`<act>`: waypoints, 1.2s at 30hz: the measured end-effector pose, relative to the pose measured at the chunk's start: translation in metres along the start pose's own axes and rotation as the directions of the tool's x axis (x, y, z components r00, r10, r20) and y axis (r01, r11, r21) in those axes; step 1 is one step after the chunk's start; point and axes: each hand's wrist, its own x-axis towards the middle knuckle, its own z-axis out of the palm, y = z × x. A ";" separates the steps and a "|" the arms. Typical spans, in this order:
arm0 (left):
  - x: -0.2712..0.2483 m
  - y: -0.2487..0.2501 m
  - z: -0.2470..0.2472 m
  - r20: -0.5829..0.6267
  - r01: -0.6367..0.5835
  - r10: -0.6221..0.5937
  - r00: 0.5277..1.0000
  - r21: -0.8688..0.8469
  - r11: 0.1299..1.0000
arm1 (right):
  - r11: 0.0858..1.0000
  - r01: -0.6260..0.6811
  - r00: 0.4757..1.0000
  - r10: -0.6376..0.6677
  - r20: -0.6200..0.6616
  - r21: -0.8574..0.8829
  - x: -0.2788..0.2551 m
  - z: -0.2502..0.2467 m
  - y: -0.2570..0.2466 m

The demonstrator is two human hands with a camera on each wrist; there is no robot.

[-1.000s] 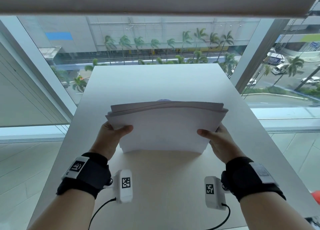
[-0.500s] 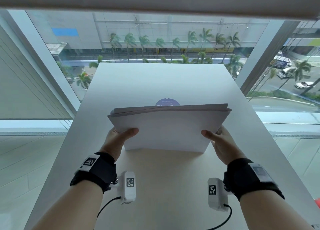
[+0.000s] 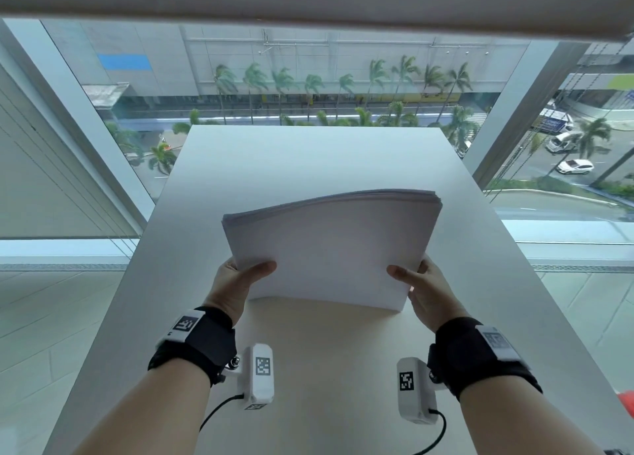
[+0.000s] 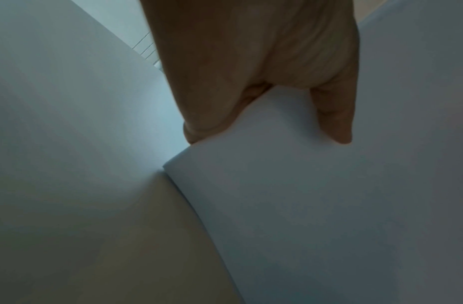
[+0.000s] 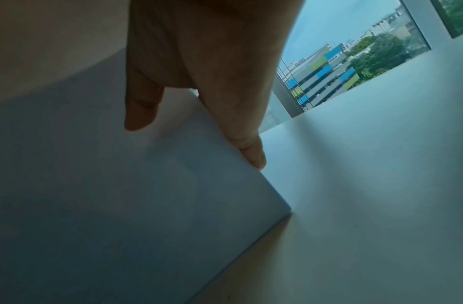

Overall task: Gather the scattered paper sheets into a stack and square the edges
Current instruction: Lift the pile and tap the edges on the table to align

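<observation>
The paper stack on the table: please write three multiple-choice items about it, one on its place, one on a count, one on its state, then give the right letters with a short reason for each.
1. Where does the paper stack stand?
A. on the white table
B. on the floor
C. on a chair

2. How many hands hold the stack?
A. none
B. one
C. two

3. In what state is the stack?
A. lying flat
B. held up on its lower edge
C. rolled into a tube

Answers:
1 A, its lower edge meets the tabletop in both wrist views.
2 C, the left hand and the right hand each grip a side, thumb in front.
3 B, the sheets rise from the table, the top edge bowed.
</observation>
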 end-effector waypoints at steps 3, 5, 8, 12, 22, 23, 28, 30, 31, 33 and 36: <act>-0.001 -0.002 0.000 -0.001 -0.010 0.010 1.000 0.012 1.000 | 1.000 -0.019 0.996 0.020 -0.087 0.011 0.002 0.001 0.006; -0.002 -0.002 0.000 0.005 -0.020 0.020 1.000 0.030 0.999 | 1.000 -0.028 0.990 0.026 -0.142 -0.012 0.003 0.001 0.008; -0.005 -0.001 -0.002 0.005 -0.047 0.047 0.999 0.027 0.999 | 0.998 0.002 0.986 -0.014 -0.169 -0.069 0.004 0.001 0.009; -0.012 0.000 0.000 -0.007 -0.078 0.078 0.997 0.052 0.996 | 0.992 0.051 0.983 -0.070 -0.167 -0.112 0.000 -0.001 0.006; -0.012 0.028 0.003 0.064 -0.132 0.125 0.990 0.115 0.985 | 0.715 -0.277 0.961 0.196 -0.196 -0.642 -0.003 -0.021 0.021; -0.012 0.032 0.004 0.069 -0.139 0.131 0.989 0.119 0.983 | 0.646 -0.306 0.952 0.197 -0.234 -0.699 -0.001 -0.023 0.023; -0.010 0.046 0.010 0.075 -0.166 0.157 0.985 0.141 0.976 | 0.498 -0.319 0.948 0.189 -0.258 -0.807 0.008 -0.029 0.027; -0.012 0.049 0.011 0.081 -0.163 0.153 0.985 0.127 0.979 | 0.513 -0.307 0.950 0.215 -0.226 -0.801 0.006 -0.030 0.027; -0.013 0.049 0.011 0.088 -0.159 0.150 0.985 0.112 0.981 | 0.536 -0.303 0.951 0.227 -0.211 -0.788 0.005 -0.030 0.027; -0.015 0.050 0.012 0.094 -0.153 0.145 0.985 0.086 0.985 | 0.571 -0.299 0.952 0.240 -0.192 -0.765 0.003 -0.032 0.028; -0.018 0.050 0.013 0.093 -0.146 0.138 0.986 0.076 0.986 | 0.576 -0.295 0.953 0.232 -0.194 -0.762 -0.001 -0.032 0.027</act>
